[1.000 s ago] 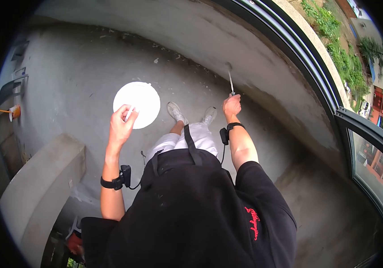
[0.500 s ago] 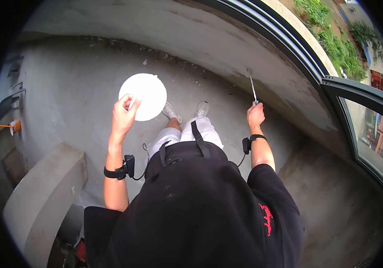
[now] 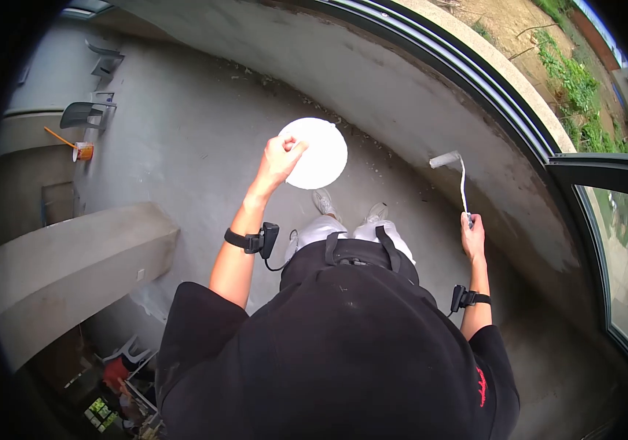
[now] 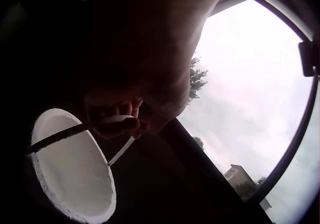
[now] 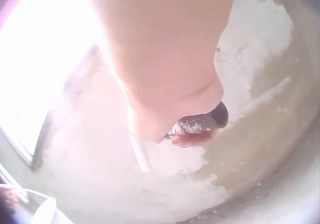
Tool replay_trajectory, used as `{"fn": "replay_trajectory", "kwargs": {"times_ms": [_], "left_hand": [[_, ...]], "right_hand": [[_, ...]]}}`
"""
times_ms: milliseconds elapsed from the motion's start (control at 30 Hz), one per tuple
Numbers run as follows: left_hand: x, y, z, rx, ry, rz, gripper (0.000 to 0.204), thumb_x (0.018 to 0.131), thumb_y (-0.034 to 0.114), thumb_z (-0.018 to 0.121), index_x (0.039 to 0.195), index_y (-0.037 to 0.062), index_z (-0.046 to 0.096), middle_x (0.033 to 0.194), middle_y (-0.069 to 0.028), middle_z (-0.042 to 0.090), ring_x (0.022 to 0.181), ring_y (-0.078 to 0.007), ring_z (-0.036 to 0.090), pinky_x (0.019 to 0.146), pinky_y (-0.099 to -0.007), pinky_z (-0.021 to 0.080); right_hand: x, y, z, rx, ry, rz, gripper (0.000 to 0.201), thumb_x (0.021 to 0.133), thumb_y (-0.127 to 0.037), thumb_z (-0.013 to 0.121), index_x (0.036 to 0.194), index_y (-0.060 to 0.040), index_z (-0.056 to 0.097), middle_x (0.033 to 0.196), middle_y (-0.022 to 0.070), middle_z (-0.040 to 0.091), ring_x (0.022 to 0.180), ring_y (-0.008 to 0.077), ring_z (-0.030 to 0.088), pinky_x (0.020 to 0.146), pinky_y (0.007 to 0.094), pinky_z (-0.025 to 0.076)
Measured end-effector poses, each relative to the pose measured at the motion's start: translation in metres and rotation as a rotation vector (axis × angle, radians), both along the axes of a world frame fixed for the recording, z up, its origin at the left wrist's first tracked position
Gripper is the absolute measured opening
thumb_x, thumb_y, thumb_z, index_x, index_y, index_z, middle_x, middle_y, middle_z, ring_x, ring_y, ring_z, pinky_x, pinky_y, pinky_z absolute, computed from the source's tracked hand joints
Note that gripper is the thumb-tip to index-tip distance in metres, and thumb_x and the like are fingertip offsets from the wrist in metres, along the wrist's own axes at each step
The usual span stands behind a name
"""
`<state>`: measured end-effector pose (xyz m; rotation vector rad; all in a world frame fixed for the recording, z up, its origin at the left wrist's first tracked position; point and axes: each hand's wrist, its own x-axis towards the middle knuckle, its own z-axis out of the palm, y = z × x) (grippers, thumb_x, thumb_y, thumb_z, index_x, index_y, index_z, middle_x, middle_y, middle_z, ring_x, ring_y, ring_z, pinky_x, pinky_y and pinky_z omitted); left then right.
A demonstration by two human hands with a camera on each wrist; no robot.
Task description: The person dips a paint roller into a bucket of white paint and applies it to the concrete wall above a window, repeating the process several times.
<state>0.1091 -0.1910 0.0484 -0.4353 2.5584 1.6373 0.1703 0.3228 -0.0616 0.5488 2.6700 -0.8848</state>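
My left hand (image 3: pixel 277 164) holds a round white bucket (image 3: pixel 322 155) out in front of the body. The left wrist view shows the fingers (image 4: pixel 120 126) curled round the handle (image 4: pixel 121 151), above the tilted bucket (image 4: pixel 75 169). On the right, my right hand (image 3: pixel 474 236) grips a paint roller, its white sleeve (image 3: pixel 444 160) at the end of a whitened rod (image 3: pixel 463 185), in front of the low wall. Whether the sleeve touches the wall, I cannot tell. In the right wrist view, my right hand (image 5: pixel 170 103) is wrapped round the dark grey handle (image 5: pixel 202 124), smeared with white.
A low grey wall (image 3: pixel 394 95) with damp-looking patches runs under a dark window frame (image 3: pixel 600 170). Grey chairs (image 3: pixel 83 114) and a small orange-and-white tub (image 3: pixel 83 151) stand at the far left. A concrete ledge (image 3: pixel 86 249) lies left of the body. White shoes (image 3: pixel 324 201) are on the floor.
My right hand and the roller have shifted right and down in the head view, and the sleeve now shows side-on. My left hand and the bucket appear further right. The whole view has turned.
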Motion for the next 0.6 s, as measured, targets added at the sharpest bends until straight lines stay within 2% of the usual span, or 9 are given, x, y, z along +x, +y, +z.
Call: {"fn": "replay_trajectory", "kwargs": {"times_ms": [33, 67, 167, 267, 367, 467, 500, 533, 600], "left_hand": [[-0.001, 0.001, 0.002, -0.008, 0.014, 0.002, 0.025, 0.083, 0.02, 0.066, 0.071, -0.0008, 0.058, 0.053, 0.0047, 0.047, 0.052, -0.004, 0.042, 0.049, -0.0251, 0.036], [-0.002, 0.002, 0.004, 0.016, -0.012, -0.002, 0.025, 0.083, 0.02, 0.067, 0.071, -0.0007, 0.059, 0.052, 0.0048, 0.046, 0.051, -0.0037, 0.041, 0.049, -0.0252, 0.037], [-0.006, 0.007, 0.017, 0.066, -0.039, 0.011, 0.024, 0.083, 0.02, 0.066, 0.072, -0.0004, 0.059, 0.052, 0.0051, 0.045, 0.05, -0.0034, 0.04, 0.048, -0.0254, 0.037], [-0.014, 0.014, 0.032, 0.086, -0.043, 0.007, 0.023, 0.083, 0.02, 0.065, 0.073, -0.0004, 0.06, 0.053, 0.0053, 0.046, 0.049, -0.0035, 0.041, 0.048, -0.025, 0.037], [-0.013, 0.017, 0.039, 0.046, -0.015, -0.034, 0.021, 0.087, 0.019, 0.061, 0.078, 0.0005, 0.063, 0.057, 0.005, 0.049, 0.051, -0.0031, 0.043, 0.047, -0.0228, 0.036], [-0.017, 0.016, 0.036, 0.042, 0.042, -0.068, 0.021, 0.091, 0.019, 0.059, 0.082, 0.0017, 0.065, 0.061, 0.0047, 0.052, 0.054, -0.0025, 0.045, 0.047, -0.021, 0.035], [-0.018, 0.016, 0.033, 0.069, 0.062, -0.076, 0.022, 0.091, 0.02, 0.059, 0.082, 0.0018, 0.065, 0.062, 0.0047, 0.052, 0.056, -0.0025, 0.045, 0.048, -0.021, 0.035], [-0.019, 0.015, 0.032, 0.074, 0.064, -0.082, 0.022, 0.091, 0.02, 0.059, 0.082, 0.0018, 0.065, 0.062, 0.0047, 0.052, 0.056, -0.0025, 0.045, 0.048, -0.021, 0.035], [-0.023, 0.012, 0.031, 0.113, 0.052, -0.136, 0.022, 0.092, 0.021, 0.059, 0.082, 0.0021, 0.064, 0.062, 0.0052, 0.051, 0.056, -0.0022, 0.045, 0.049, -0.0207, 0.035]], "right_hand": [[-0.001, -0.004, 0.006, -0.163, -0.021, 0.031, 0.045, 0.092, -0.048, 0.054, 0.088, -0.0026, 0.053, 0.065, 0.0099, 0.058, 0.061, 0.023, 0.059, 0.06, 0.0369, 0.048], [-0.006, -0.03, 0.05, -0.36, -0.099, 0.012, 0.04, 0.092, -0.044, 0.057, 0.082, -0.006, 0.049, 0.058, 0.0009, 0.047, 0.051, 0.0096, 0.047, 0.048, 0.0279, 0.04], [-0.008, -0.065, 0.091, -0.499, -0.126, 0.181, 0.033, 0.096, -0.036, 0.055, 0.078, -0.0097, 0.046, 0.059, -0.0031, 0.045, 0.045, 0.0057, 0.043, 0.041, 0.0235, 0.033], [-0.008, -0.097, 0.126, -0.553, -0.14, 0.263, 0.034, 0.094, -0.037, 0.057, 0.083, -0.0052, 0.054, 0.059, -0.0026, 0.046, 0.05, 0.0068, 0.046, 0.048, 0.0253, 0.038], [-0.011, -0.12, 0.134, -0.642, -0.146, 0.299, 0.034, 0.094, -0.037, 0.058, 0.085, -0.0035, 0.057, 0.06, -0.0017, 0.049, 0.052, 0.0072, 0.048, 0.05, 0.0255, 0.04], [-0.021, -0.14, 0.148, -0.602, -0.187, 0.363, 0.035, 0.093, -0.036, 0.058, 0.085, -0.0022, 0.059, 0.061, -0.0013, 0.051, 0.054, 0.0065, 0.049, 0.051, 0.0259, 0.041], [-0.026, -0.146, 0.149, -0.525, -0.202, 0.391, 0.039, 0.092, -0.037, 0.058, 0.088, 0.0011, 0.062, 0.064, 0.0051, 0.058, 0.057, 0.0129, 0.055, 0.056, 0.0302, 0.045], [-0.033, -0.154, 0.15, -0.52, -0.2, 0.386, 0.039, 0.092, -0.037, 0.058, 0.088, 0.0011, 0.062, 0.064, 0.0051, 0.058, 0.057, 0.0129, 0.055, 0.056, 0.0302, 0.045], [-0.044, -0.174, 0.154, -0.259, -0.14, 0.539, 0.043, 0.092, -0.039, 0.055, 0.095, 0.0034, 0.065, 0.07, 0.0143, 0.063, 0.065, 0.0235, 0.062, 0.065, 0.0356, 0.048]]}}
